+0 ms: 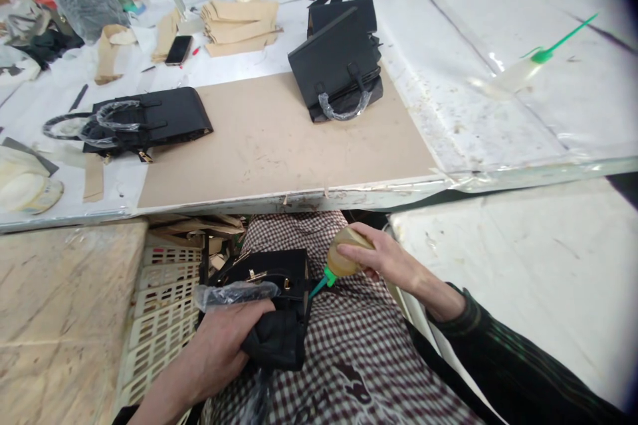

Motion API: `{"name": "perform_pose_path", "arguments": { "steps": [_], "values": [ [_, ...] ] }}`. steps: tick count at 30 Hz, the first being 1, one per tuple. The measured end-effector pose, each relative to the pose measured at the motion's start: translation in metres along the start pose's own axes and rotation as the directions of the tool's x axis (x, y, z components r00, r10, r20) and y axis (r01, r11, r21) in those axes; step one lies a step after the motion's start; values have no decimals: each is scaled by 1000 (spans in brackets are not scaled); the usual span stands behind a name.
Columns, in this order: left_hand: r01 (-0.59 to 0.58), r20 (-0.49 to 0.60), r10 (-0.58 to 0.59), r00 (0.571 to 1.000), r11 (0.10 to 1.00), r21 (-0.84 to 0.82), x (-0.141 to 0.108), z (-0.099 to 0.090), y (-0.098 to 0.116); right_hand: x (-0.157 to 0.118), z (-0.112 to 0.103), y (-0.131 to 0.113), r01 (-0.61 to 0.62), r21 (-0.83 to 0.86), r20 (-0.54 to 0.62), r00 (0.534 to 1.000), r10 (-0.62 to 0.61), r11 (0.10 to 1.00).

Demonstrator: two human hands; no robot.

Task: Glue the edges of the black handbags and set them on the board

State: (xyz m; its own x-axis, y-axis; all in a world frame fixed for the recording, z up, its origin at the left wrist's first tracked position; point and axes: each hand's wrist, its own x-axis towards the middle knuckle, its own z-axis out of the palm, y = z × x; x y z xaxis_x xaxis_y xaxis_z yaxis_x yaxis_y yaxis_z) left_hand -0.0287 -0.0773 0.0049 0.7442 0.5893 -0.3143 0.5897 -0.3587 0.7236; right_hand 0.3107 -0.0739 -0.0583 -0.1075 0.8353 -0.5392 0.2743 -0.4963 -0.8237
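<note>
On my lap, over a checked apron, lies a black handbag (279,265) with gold fittings and a plastic-wrapped handle. My left hand (219,345) is closed on the bag's black material, its fingertips partly hidden. In my right hand (366,252) is a squeeze bottle (343,254) with amber liquid, tilted down to the left. The bottle's green nozzle touches or nearly touches the right edge of the bag. Two more black bags lie on the table, one at the left (174,116) and one near the middle (339,60).
The table's front edge (299,199) runs above my lap. A second glue bottle (518,73) lies at the right. Beige strips (242,23), a phone (178,50) and a tub (32,192) are on the left part. A plastic crate (162,305) stands beside my left arm.
</note>
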Motion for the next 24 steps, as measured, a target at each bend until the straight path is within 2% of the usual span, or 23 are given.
{"name": "perform_pose_path", "arguments": {
  "steps": [7,14,19,24],
  "values": [
    [-51,-50,54,997,997,56,0,1,-5,-18,0,-9,-42,183,17,999,40,982],
    [-58,-57,62,996,997,59,2,-1,-5,-36,11,-6,-10,383,45,999,-8,924],
    [-49,-66,50,997,999,15,3,0,-10,-39,18,-5,2,415,23,1000,-13,910],
    [-57,-69,55,996,998,-17,4,-2,-9,-39,19,-7,-13,460,57,998,-15,888]
  ]
}}
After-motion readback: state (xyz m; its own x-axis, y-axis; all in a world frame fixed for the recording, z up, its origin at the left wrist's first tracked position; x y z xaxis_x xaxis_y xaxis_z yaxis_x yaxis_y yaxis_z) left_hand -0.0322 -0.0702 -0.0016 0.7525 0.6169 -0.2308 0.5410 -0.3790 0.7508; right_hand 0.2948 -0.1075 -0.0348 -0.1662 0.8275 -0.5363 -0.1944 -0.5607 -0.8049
